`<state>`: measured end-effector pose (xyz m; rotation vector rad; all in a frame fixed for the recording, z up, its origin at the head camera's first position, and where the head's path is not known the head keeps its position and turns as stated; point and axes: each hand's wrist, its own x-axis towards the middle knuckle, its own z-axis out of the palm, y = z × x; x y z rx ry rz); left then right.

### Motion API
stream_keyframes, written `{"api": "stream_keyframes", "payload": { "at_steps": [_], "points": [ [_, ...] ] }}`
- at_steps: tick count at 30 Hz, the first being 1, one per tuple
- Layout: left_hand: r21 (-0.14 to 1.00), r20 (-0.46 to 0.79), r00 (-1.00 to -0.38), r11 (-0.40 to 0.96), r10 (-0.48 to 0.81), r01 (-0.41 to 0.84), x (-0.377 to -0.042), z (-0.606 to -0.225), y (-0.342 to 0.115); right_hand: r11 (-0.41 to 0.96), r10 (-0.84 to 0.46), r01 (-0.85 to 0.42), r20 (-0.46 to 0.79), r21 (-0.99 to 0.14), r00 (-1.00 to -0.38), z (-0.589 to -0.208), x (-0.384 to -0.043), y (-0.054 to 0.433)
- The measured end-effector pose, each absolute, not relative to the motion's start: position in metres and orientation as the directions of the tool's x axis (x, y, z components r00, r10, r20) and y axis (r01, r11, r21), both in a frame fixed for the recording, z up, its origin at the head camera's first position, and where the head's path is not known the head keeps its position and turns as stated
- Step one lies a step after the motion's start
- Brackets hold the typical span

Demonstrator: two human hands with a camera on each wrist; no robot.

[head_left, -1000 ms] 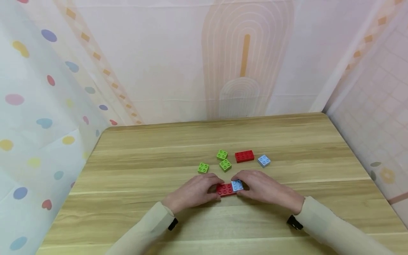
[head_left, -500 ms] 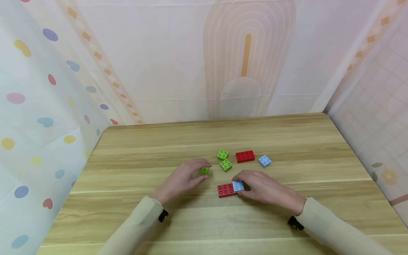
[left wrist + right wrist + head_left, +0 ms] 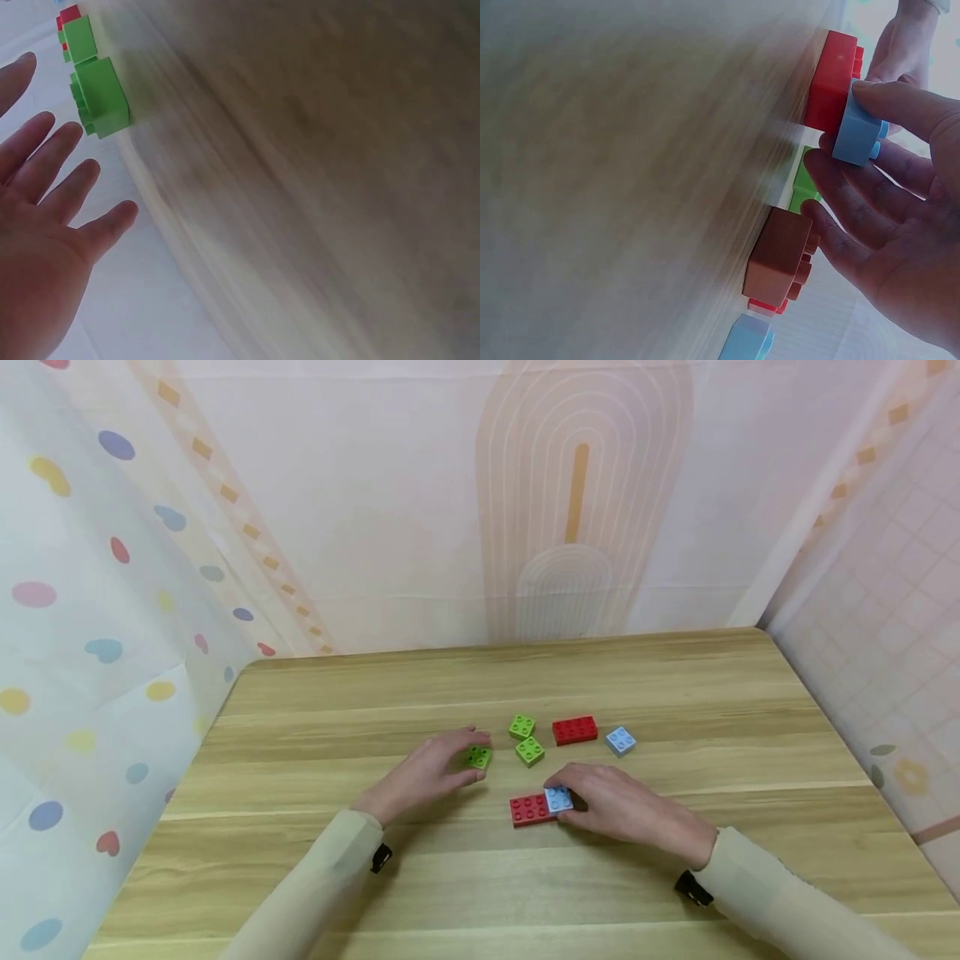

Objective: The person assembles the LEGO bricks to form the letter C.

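In the head view my left hand (image 3: pixel 423 774) reaches around a small green brick (image 3: pixel 478 757), fingers on its far side and thumb on its near side. The left wrist view shows that hand's fingers spread, with a green brick (image 3: pixel 101 97) beyond the fingertips. My right hand (image 3: pixel 615 797) pinches a light blue brick (image 3: pixel 557 799) between thumb and fingers. The blue brick sits on the right end of a longer red brick (image 3: pixel 528 810), whose other studs lie bare.
Two more green bricks (image 3: pixel 529 751), a red brick (image 3: pixel 575 730) and a light blue brick (image 3: pixel 620 741) lie farther back on the wooden table (image 3: pixel 337 693). A brown brick (image 3: pixel 776 251) shows below the right fingers in the right wrist view.
My left hand has left the red brick's left end and moved left and away to the nearest green brick, its fingers now around it. The right hand stays on the blue brick.
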<state>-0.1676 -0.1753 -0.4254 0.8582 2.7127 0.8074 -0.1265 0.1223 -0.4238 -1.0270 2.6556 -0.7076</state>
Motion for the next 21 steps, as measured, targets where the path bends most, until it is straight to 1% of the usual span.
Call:
{"api": "stream_keyframes", "payload": {
  "at_steps": [8,21],
  "points": [
    [0.534,-0.06,-0.817,0.71,0.574,0.46,-0.1741,-0.4314,-0.1754,0.651,-0.671,-0.567,-0.035,-0.505,-0.74,-0.4242,-0.1265,0.1222],
    [0.485,-0.025,-0.788,0.697,0.615,0.529,-0.1763,-0.4327,-0.1748,0.652,-0.668,-0.568,-0.025,-0.502,-0.744,-0.4249,-0.1262,0.1228]
  ]
}}
